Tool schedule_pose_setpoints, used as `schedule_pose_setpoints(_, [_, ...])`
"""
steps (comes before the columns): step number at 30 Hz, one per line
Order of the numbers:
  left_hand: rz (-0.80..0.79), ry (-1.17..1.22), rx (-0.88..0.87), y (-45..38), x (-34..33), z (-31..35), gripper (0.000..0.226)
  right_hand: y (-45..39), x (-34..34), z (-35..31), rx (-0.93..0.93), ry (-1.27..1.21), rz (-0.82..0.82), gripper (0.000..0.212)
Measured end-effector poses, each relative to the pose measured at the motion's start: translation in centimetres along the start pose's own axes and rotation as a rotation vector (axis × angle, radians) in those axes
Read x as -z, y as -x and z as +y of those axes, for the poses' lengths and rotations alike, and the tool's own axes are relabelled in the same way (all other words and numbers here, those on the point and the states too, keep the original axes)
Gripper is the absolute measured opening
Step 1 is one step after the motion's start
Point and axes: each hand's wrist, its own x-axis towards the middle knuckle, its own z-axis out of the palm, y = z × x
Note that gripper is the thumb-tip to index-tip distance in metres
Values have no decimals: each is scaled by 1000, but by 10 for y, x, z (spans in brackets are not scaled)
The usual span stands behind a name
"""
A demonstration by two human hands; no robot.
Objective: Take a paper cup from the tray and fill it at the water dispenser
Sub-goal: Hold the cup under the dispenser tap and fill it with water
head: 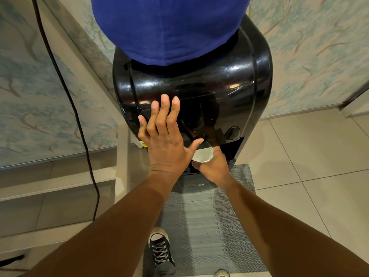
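Observation:
A glossy black water dispenser [199, 88] stands in front of me, its bottle under a blue cloth cover [169, 27]. My right hand [214, 168] holds a white paper cup [203, 154] upright in the dispenser's recess, below the front panel. Only the cup's open rim and inside show; whether it holds water I cannot tell. My left hand [163, 136] lies flat against the dispenser's front, fingers spread and pointing up, thumb reaching toward the tap area above the cup. The tray is out of sight.
A black cable [79, 124] hangs down the wall to the left, past a beige shelf unit [60, 186]. A grey mat [207, 226] lies under the dispenser on the tiled floor [319, 166]. My black sneaker [159, 248] stands on the mat's near edge.

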Motion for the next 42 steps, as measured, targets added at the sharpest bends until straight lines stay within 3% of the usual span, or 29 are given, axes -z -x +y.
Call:
schedule_pose_setpoints(16, [12, -6, 7, -1, 1, 0, 123, -3, -5, 1, 2, 13, -31, 63])
schedule_pose_setpoints(20, [-48, 23, -2, -1, 3, -6, 123, -3, -6, 2, -5, 38, -34, 55])
schedule_pose_setpoints(25, [-114, 27, -17, -1, 7, -9, 122, 2, -5, 2, -8, 28, -30, 73])
schedule_pose_setpoints(36, [-211, 32, -47, -2, 27, -9, 123, 38, 9, -4, -52, 114, -120, 69])
schedule_pose_setpoints(42, [-289, 40, -89, -6, 54, -15, 108, 62, 19, -39, -39, 88, -168, 65])
